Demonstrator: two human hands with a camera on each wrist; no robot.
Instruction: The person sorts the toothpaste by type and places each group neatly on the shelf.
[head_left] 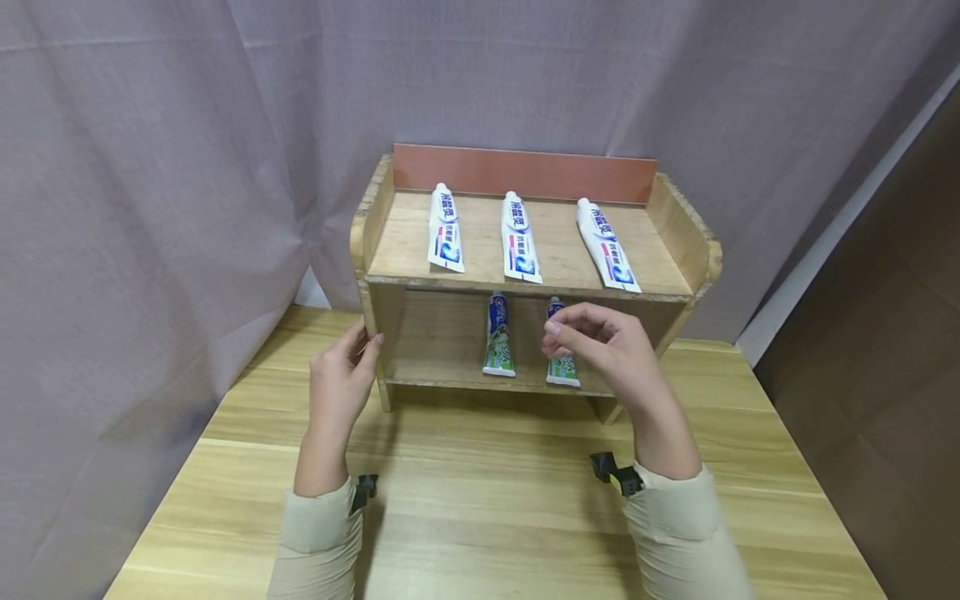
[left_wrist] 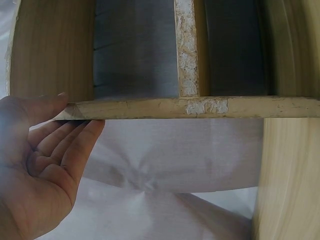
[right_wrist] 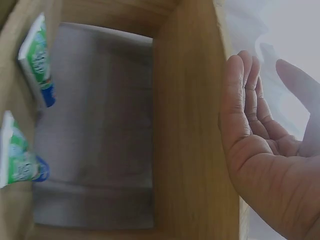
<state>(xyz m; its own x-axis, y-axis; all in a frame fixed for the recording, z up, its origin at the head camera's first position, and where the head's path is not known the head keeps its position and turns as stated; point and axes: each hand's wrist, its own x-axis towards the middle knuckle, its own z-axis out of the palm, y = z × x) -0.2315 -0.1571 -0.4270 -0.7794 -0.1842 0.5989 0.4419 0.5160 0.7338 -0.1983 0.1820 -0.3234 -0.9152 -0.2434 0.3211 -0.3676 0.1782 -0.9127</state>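
Observation:
A small two-tier wooden shelf [head_left: 480,242] stands on the table. My left hand [head_left: 341,371] pinches the front edge of its left side panel [left_wrist: 145,109], thumb on one face and fingers on the other. My right hand [head_left: 611,346] is in front of the lower tier, fingers slightly bent and holding nothing. It partly covers one green-and-blue toothpaste tube [head_left: 562,372]; a matching toothpaste tube [head_left: 498,337] lies to its left. On the top tier lie three white toothpaste tubes [head_left: 447,229], spaced apart, caps toward the back.
A reddish-brown strip [head_left: 525,173] forms the shelf's back edge. Behind hangs a grey curtain [head_left: 487,75]. The light wooden table [head_left: 487,500] extends in front, and a dark brown surface [head_left: 877,317] rises at the right. Each wrist wears a small black camera [head_left: 615,473].

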